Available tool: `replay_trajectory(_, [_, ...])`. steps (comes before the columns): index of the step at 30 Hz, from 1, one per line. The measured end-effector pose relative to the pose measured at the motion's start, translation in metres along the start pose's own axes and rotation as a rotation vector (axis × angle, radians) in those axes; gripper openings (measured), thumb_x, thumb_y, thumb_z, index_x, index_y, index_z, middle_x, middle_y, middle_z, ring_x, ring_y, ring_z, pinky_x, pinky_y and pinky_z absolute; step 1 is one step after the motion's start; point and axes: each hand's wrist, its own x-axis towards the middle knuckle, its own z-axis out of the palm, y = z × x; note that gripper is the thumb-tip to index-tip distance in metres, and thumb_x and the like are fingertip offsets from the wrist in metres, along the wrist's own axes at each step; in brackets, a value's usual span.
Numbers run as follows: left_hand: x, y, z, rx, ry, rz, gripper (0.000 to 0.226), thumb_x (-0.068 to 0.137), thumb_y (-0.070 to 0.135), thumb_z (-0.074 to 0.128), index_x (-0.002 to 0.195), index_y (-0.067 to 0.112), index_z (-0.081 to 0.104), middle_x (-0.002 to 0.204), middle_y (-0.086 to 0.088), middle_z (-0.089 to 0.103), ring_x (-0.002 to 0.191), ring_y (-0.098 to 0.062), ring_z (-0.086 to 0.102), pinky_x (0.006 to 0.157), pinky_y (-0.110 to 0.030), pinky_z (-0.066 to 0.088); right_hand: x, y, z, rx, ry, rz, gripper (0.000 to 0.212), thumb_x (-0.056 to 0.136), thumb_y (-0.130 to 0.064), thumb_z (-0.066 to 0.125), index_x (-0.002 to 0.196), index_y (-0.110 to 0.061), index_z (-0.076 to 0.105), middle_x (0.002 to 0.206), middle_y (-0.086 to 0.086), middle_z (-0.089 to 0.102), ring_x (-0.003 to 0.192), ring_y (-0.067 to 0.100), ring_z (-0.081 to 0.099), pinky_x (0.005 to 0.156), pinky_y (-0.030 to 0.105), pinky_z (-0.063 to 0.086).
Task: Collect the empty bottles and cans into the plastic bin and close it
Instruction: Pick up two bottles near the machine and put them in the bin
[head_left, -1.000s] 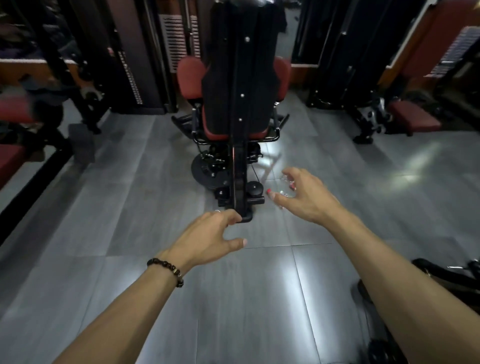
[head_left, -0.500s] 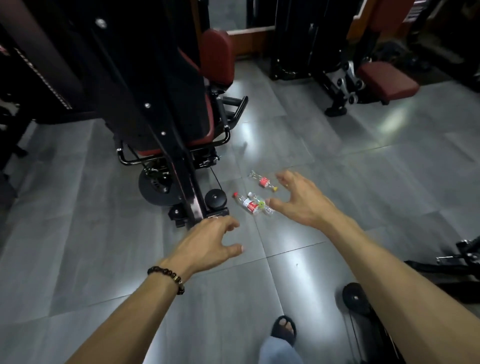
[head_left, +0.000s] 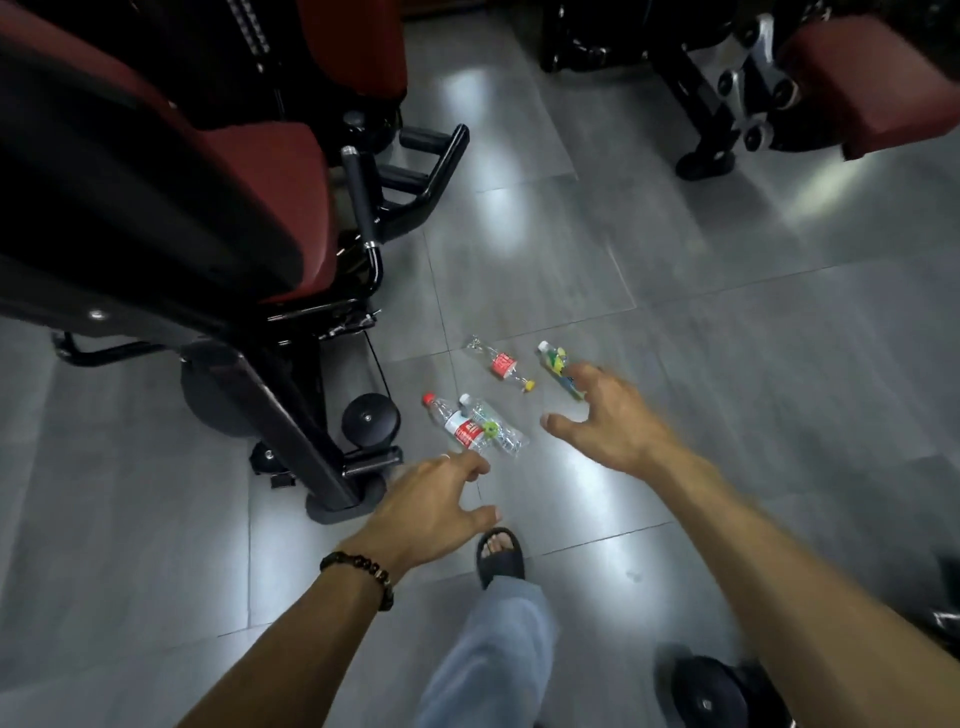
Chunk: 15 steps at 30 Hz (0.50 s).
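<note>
Four plastic bottles lay on the grey tiled floor (head_left: 727, 312) beside the base of a red-padded gym machine (head_left: 218, 218): a red-capped bottle (head_left: 454, 423) touching a clear bottle (head_left: 498, 434); a red-labelled bottle (head_left: 501, 368) just beyond; a green-labelled bottle (head_left: 558, 371) nearest the right hand (head_left: 608, 421). Left hand (head_left: 431, 501) and right hand hovered above them — fingers spread and relaxed, grasping nothing. No bin or cans in view. Judged progress: none collected yet — pickup, binning and closing all remained.

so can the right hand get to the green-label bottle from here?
Probably yes: the right hand is open right beside the green-label bottle lying on the floor, nothing between them.
</note>
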Motion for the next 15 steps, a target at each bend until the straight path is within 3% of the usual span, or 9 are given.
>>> replay_trajectory(7, [0.187, -0.070, 0.062, -0.066, -0.051, -0.143, 0.050, 0.084, 0.041, 0.066, 0.128, 0.022, 0.051, 0.126, 0.002, 0.059, 0.113, -0.015, 0.054, 0.096, -0.031, 0.045, 0.181, 0.084, 0.087, 0.003, -0.200, 0.038, 0.072, 0.083, -0.045, 0.068, 0.143, -0.019, 0.038, 0.144, 0.006, 0.046, 0.127, 0.025, 0.050, 0.100, 0.035, 0.042])
replay_trajectory(12, [0.305, -0.142, 0.139, -0.107, 0.086, -0.296, 0.049, 0.087, 0.037, 0.064, 0.131, 0.022, 0.049, 0.119, 0.000, 0.062, 0.106, -0.018, 0.056, 0.087, -0.025, 0.041, 0.287, 0.154, 0.198, -0.012, -0.342, 0.040, 0.072, 0.083, -0.045, 0.067, 0.143, -0.020, 0.036, 0.140, 0.006, 0.046, 0.126, 0.026, 0.050, 0.102, 0.036, 0.043])
replay_trajectory(15, [0.370, -0.195, 0.203, -0.140, 0.154, -0.410, 0.053, 0.086, 0.039, 0.064, 0.132, 0.020, 0.046, 0.123, -0.002, 0.058, 0.108, -0.020, 0.055, 0.084, -0.024, 0.039, 0.343, 0.201, 0.276, -0.012, -0.395, 0.048, 0.063, 0.082, -0.045, 0.068, 0.134, -0.020, 0.043, 0.127, 0.005, 0.053, 0.116, 0.026, 0.056, 0.096, 0.039, 0.048])
